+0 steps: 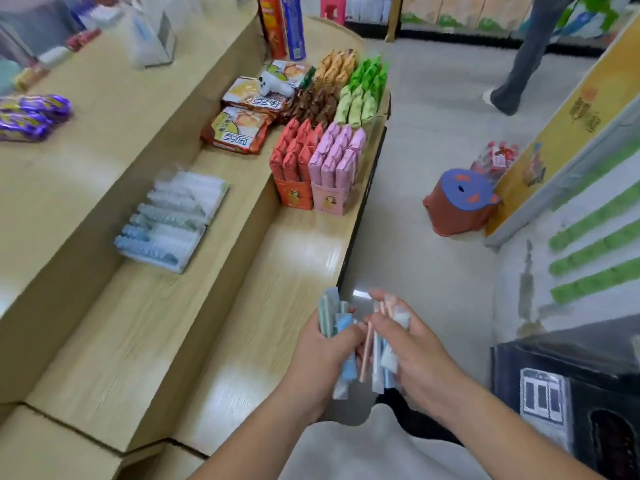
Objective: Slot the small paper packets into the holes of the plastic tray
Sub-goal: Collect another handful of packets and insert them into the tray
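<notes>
Your left hand (325, 351) curls around a bunch of small paper packets (329, 315), blue and green ones standing up out of the fist. Your right hand (412, 344) grips a second bunch (379, 362) with a thin pink one among them; blur and your own fingers hide how many each holds. Both hands hover well to the right of the plastic tray (152, 263) and nearer you than it, while the tray lies on the bench (173, 341), its rows of slotted packets smeared together so the separate holes cannot be made out.
</notes>
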The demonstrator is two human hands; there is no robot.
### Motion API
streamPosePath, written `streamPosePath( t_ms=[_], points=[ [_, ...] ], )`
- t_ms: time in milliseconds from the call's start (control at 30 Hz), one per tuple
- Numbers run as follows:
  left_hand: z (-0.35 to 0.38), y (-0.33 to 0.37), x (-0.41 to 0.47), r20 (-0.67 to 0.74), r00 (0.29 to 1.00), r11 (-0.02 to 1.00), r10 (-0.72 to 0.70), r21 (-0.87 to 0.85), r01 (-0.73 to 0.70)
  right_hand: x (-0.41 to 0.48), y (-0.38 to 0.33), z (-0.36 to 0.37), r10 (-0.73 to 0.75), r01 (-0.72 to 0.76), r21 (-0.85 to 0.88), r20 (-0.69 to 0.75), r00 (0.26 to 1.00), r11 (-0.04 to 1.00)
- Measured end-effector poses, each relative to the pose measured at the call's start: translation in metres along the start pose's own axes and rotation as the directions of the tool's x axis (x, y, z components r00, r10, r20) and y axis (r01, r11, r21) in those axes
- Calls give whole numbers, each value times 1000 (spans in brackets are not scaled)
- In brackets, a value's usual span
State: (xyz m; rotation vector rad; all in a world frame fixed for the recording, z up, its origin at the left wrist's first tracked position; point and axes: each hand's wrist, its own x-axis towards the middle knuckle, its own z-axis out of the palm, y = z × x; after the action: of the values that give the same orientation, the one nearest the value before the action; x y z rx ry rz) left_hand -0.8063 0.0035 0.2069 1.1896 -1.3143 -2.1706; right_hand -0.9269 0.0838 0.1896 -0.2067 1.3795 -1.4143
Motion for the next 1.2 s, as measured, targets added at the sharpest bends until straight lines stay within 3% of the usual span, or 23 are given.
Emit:
streamPosePath(
  t_ms=[200,400,733,933,1067,1200],
  points=[
    [8,27,47,-242,970,988,28,-141,-64,80,-54,6,103,-64,-188,203,974,980],
    [-36,40,72,-503,863,939,-36,-312,-143,142,-64,69,257,-109,-355,401,879,928],
    [-177,30,87,-812,552,887,-187,-381,-261,232,-2,232,475,48,-663,583,659,747],
    [-285,23,96,-888,406,878,-215,-357,-318,275,56,348,499,296,-706,679,538,643],
    [-362,-4,120,-937,253,905,-241,-312,-290,310,116,409,477,420,-720,686,549,553],
    [-411,-27,144,-976,91,954,-197,-212,-211,328,156,436,386,486,-692,711,588,534]
  ],
)
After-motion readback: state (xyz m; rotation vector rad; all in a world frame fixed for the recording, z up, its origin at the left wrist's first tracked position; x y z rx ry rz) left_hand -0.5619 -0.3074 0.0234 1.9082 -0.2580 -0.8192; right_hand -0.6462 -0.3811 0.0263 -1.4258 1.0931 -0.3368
